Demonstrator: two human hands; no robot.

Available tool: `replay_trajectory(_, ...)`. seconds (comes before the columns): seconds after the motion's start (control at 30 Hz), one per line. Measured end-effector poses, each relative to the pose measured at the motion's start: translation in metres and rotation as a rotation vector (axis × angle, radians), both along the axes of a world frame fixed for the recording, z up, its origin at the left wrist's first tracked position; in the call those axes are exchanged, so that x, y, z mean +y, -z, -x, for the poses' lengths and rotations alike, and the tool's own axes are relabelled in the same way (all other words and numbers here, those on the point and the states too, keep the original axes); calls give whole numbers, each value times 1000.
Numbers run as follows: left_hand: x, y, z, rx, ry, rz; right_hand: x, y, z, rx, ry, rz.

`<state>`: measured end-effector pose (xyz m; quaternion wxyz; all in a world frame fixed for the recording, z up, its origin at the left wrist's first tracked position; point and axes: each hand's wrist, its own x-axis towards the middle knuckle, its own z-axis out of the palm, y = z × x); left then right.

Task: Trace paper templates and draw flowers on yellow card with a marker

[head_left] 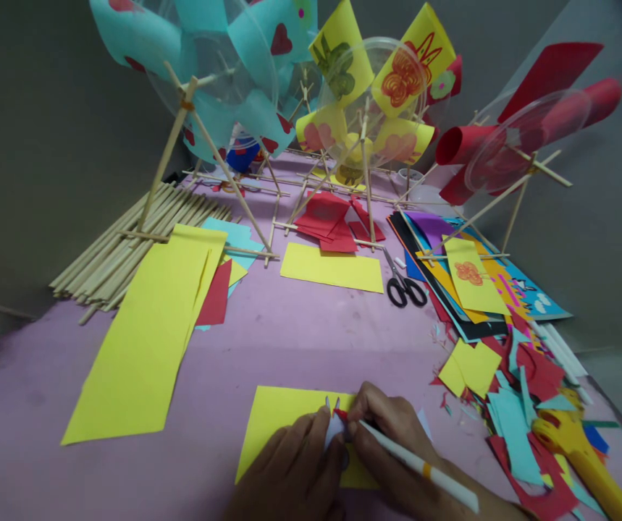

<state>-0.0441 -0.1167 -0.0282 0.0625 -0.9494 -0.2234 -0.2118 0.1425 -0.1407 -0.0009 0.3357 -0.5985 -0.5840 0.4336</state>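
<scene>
A yellow paper sheet (pixel 278 412) lies at the front middle of the table. My left hand (pixel 289 463) rests over it, fingers close together, holding down a small white cutout (pixel 335 430). Two thin pointed tips stick up past the cutout's far edge. My right hand (pixel 392 434) is closed around a white marker (pixel 422 467) with an orange band. Its red tip touches the paper or the cutout's edge; which one I cannot tell. Both hands hide much of the cutout.
Paper pinwheels on stick stands, cyan (pixel 202 58), yellow (pixel 348 69) and red (pixel 539 123), rise behind. Sticks (pixel 131 246) and yellow strips (pixel 137 354) lie left. Black-handled scissors (pixel 405 289), paper scraps (pixel 511 427) and a yellow tool (pixel 587 456) are right.
</scene>
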Motion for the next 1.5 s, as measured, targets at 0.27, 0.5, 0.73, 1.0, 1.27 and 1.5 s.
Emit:
replay_trajectory(0.27,2,-3,-3,-25,-14,11,-2,1,1,-14,7,21)
replay_trajectory(0.5,1,-1,-3,-24,-18,12,-1,4,0,-87,18,-3)
replay_trajectory(0.73,2,-1,-4,-37,-21,0,0,2,1,-89,39,-10)
replay_trajectory(1.0,2,-4,-5,-41,-20,10,2,1,2,-62,81,28)
replay_trajectory(1.27,1,-2,-4,-20,-29,-6,3,-1,3,-80,109,45)
replay_trajectory(1.5,0,-4,-4,-49,-32,5,4,-4,4,-109,120,34)
